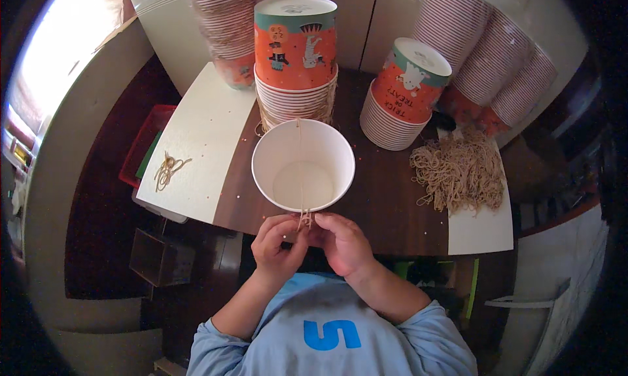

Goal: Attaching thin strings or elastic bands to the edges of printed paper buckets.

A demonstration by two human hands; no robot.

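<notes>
At the near rim of the white cup (303, 165), both hands pinch one string (301, 199): left hand (278, 245) and right hand (343, 242) closed on its end. Behind the cup stands a cup stack (296, 62); right of it lies a string pile (459, 172).

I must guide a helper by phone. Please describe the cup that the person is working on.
On the dark table, directly above both hands, stands one paper cup. Unlike the stacked, upside-down orange cups behind it, it is alone, open upward, white inside, with string across it.
</notes>
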